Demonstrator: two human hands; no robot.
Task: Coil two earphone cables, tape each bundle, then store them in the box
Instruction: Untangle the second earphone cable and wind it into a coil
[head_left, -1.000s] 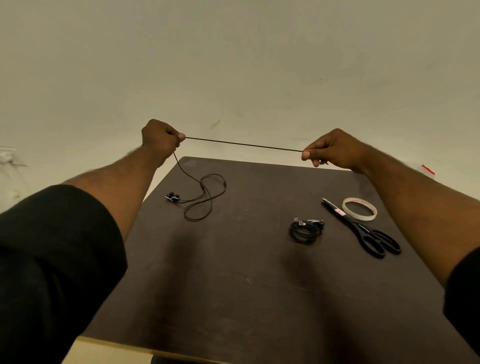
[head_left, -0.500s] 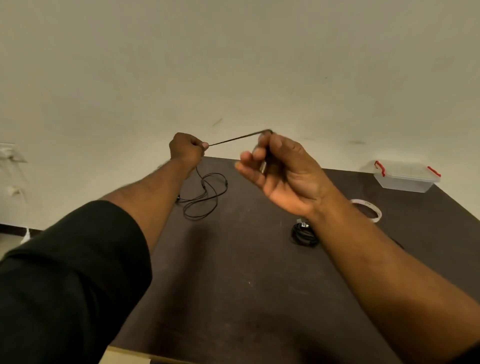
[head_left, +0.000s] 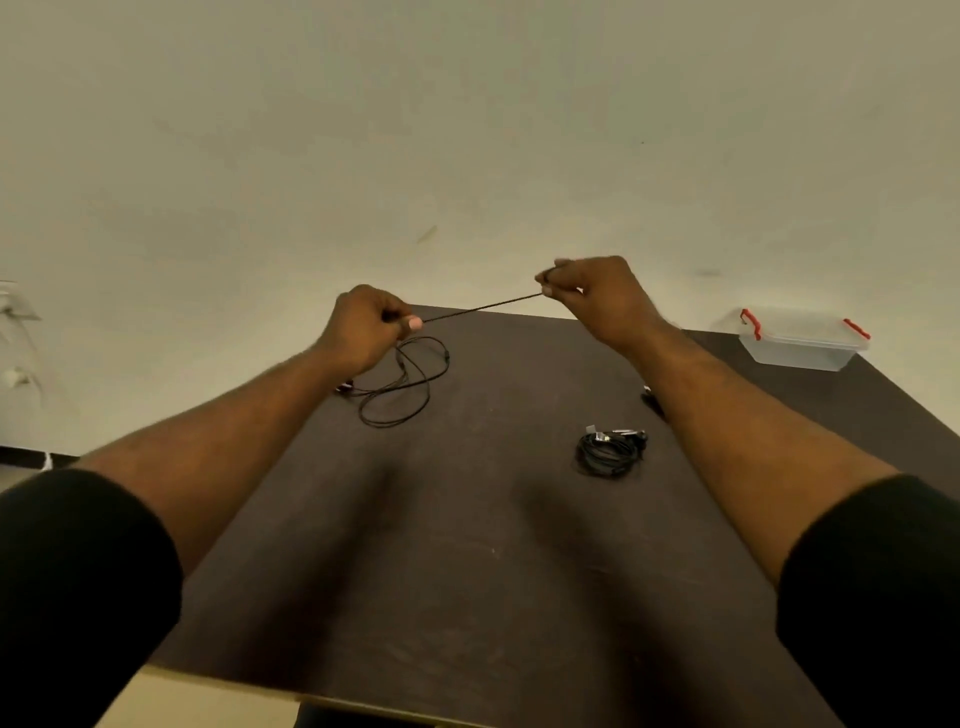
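Observation:
A black earphone cable (head_left: 480, 308) is stretched taut in the air between my two hands. My left hand (head_left: 363, 327) pinches it at the left, and the rest of the cable hangs down into loose loops (head_left: 402, 384) on the dark table (head_left: 467, 571). My right hand (head_left: 597, 296) pinches the cable's other end, higher up and to the right. A second earphone cable (head_left: 610, 452), coiled into a black bundle, lies on the table right of centre. The clear plastic box (head_left: 800, 340) with red latches stands at the far right corner, lid on.
A dark tip of the scissors (head_left: 652, 402) shows beside my right forearm, which hides the rest of them and the tape roll. A pale wall rises behind the table. The table's front edge runs along the bottom.
My right hand turned from palm-up near the left hand to knuckles-up and moved right, drawing out a longer taut stretch. The view shifted, so the left hand sits lower and more central.

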